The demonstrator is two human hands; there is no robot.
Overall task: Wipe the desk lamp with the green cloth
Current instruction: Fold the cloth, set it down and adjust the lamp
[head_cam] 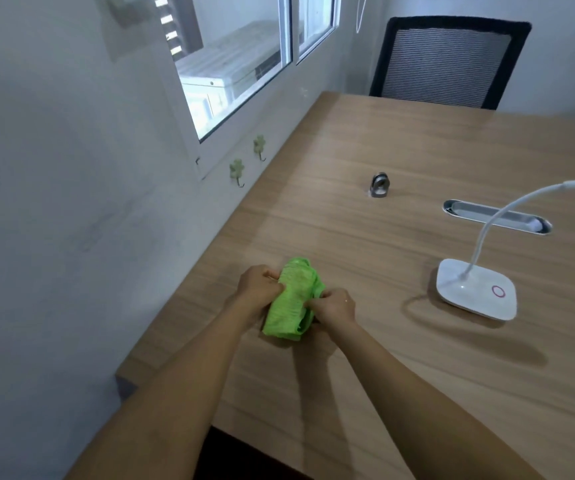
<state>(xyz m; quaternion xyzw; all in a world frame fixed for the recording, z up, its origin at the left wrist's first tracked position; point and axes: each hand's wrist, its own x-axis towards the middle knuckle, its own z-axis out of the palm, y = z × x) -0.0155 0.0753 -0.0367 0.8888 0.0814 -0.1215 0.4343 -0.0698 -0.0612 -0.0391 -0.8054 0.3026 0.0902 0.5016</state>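
Note:
The green cloth [294, 299] is bunched up just above the wooden desk [400, 161], near its left edge. My left hand [258, 287] grips its left side and my right hand [334, 306] grips its right side, both with fingers curled into the fabric. The white desk lamp [476, 289] stands on the desk well to the right of my hands, apart from them. It has a flat base with a pink ring, and its bendy white neck arcs up and out of the frame at the right, so the lamp head is hidden.
A small metal fitting [379, 185] sits mid-desk. An oval cable slot [497, 216] lies behind the lamp. A black mesh chair [448, 60] stands at the far end. The wall with two clover hooks [237, 169] and a window [244, 64] runs along the left.

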